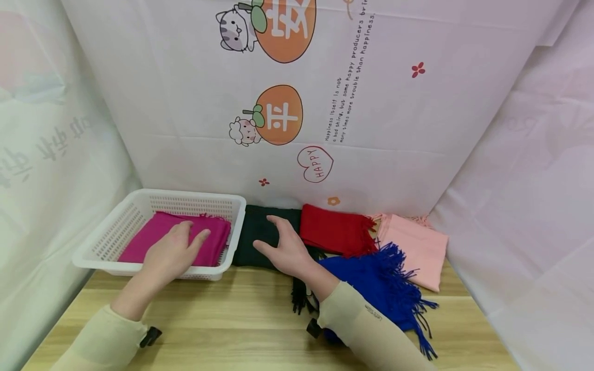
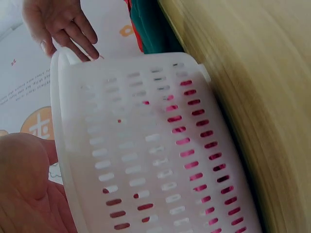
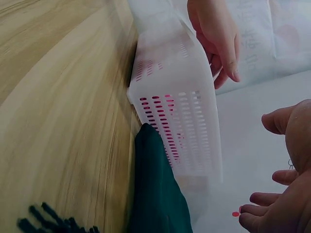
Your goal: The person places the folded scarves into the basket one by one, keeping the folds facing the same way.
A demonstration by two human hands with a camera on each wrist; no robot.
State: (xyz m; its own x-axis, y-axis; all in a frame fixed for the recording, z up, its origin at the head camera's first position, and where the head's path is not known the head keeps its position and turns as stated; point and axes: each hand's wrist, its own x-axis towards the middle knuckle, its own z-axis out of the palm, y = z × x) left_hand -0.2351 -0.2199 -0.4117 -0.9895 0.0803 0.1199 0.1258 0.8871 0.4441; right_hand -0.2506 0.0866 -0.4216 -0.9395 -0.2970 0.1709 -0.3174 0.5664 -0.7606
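Inside the white plastic basket (image 1: 238, 221) lies a folded magenta scarf (image 1: 155, 233) with a short fringe. My left hand (image 1: 170, 251) hovers above the front part of the basket, fingers relaxed and thumb spread, holding nothing. To the right of the basket is a folded dark green scarf (image 1: 252, 232), partly hidden by my right hand (image 1: 290, 252). That hand hangs over it with its thumb apart from the fingers and nothing in its grasp. In the right wrist view, air shows between the right hand and the dark green scarf (image 3: 158, 189).
A folded red scarf (image 1: 334, 229) lies beside the green one. Further right is a folded pink scarf (image 1: 419, 247). A loosely spread blue scarf (image 1: 366, 281) with a long fringe lies in front, partly under the right forearm in view. White cloth (image 1: 195, 129) hangs behind the wooden table (image 1: 232, 330).
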